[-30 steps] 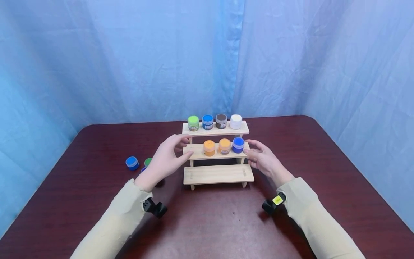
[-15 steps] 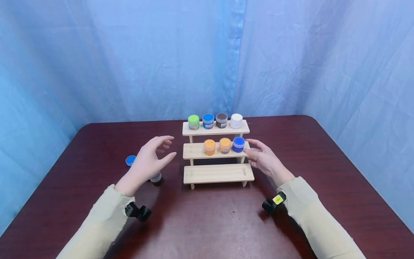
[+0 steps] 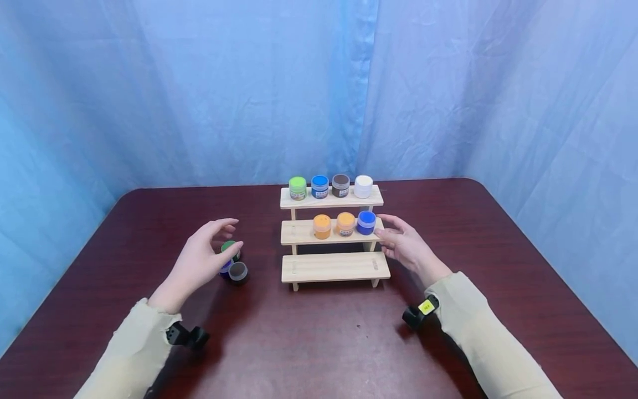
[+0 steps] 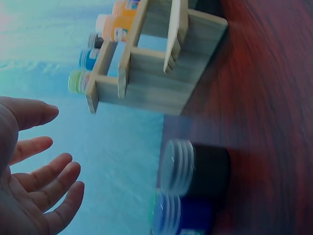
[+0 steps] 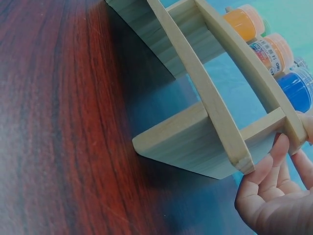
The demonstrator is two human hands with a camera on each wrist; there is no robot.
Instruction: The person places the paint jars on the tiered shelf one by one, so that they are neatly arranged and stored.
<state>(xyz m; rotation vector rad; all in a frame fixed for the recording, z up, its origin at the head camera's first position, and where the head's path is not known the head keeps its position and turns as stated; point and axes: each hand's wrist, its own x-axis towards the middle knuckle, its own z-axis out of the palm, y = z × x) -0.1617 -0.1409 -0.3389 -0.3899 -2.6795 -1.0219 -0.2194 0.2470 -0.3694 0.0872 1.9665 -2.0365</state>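
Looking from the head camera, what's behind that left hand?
The left hand partly covers a green-lidded jar and a blue jar; a dark jar beside the blue one shows clear of it. Whatever lies squarely behind the hand is covered, so I can't tell.

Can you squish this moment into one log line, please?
left hand: holds nothing, near loose jars | right hand: grips wooden stand | top shelf: four jars | middle shelf: three jars
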